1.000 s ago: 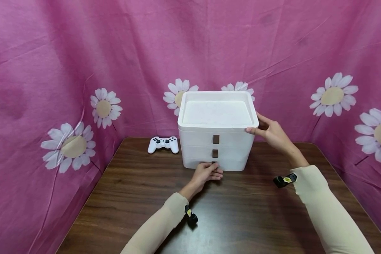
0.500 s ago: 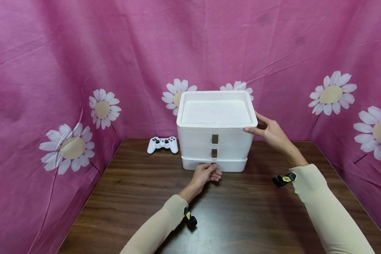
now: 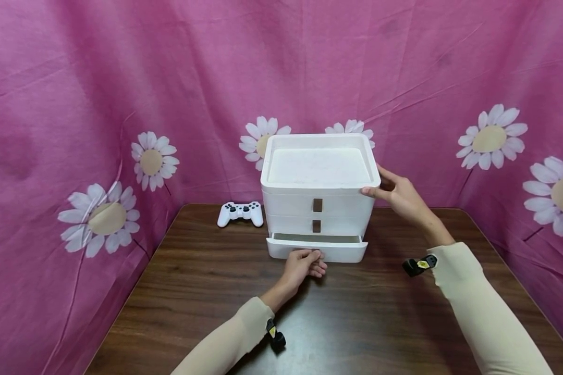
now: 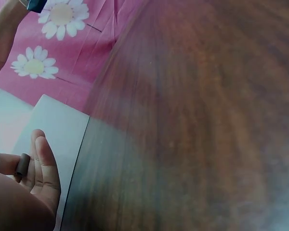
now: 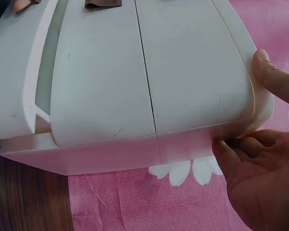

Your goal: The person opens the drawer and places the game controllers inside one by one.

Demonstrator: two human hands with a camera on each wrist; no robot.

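A white box of three drawers with a shallow tray top stands at the back of the table. Its bottom drawer is partly out, and a narrow strip of its inside shows. My left hand pinches that drawer's brown pull tab between thumb and fingers. At the box's upper right corner, my right hand grips the edge. In the right wrist view its thumb lies on the front rim and the fingers press the side wall. The two upper drawers are closed.
A white game controller lies on the brown wooden table, left of the box. A pink curtain with white daisies hangs behind and along both sides.
The bottom drawer has slid forward out of the box, drawn by my left hand, which has moved toward me. My right hand has stayed on the corner.
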